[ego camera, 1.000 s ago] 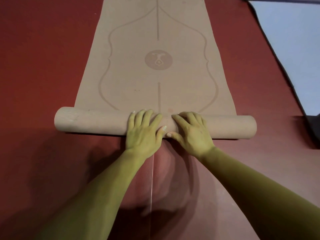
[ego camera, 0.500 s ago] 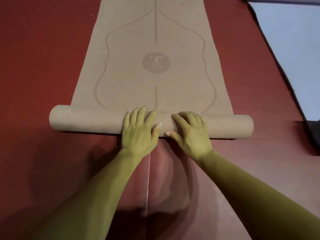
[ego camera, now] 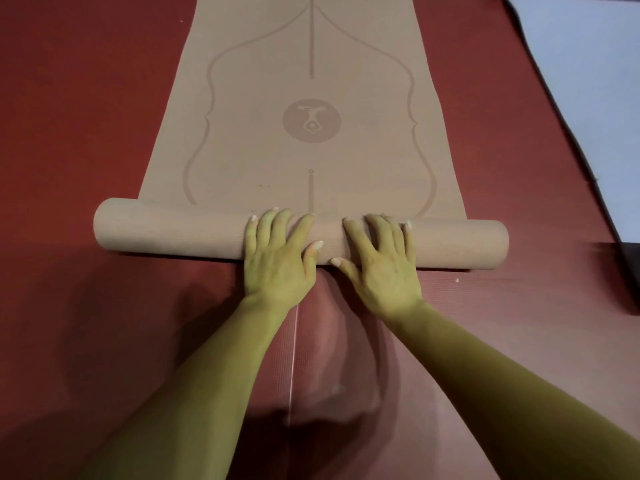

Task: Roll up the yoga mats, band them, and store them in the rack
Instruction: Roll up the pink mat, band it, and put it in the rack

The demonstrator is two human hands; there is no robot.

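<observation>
I am finding no words, numbers or brand names that I can read. The only sign I am seeing is a round emblem (ego camera: pixel 311 120) printed on the flat part of the tan yoga mat (ego camera: pixel 249 150). It is showing a pale, figure-like mark with a small diamond shape in it, and no letters that I can make out. A straight centre line (ego camera: pixel 311 39) and curved lines (ego camera: pixel 211 84) are running along the mat as printed markings, carrying no text.
</observation>
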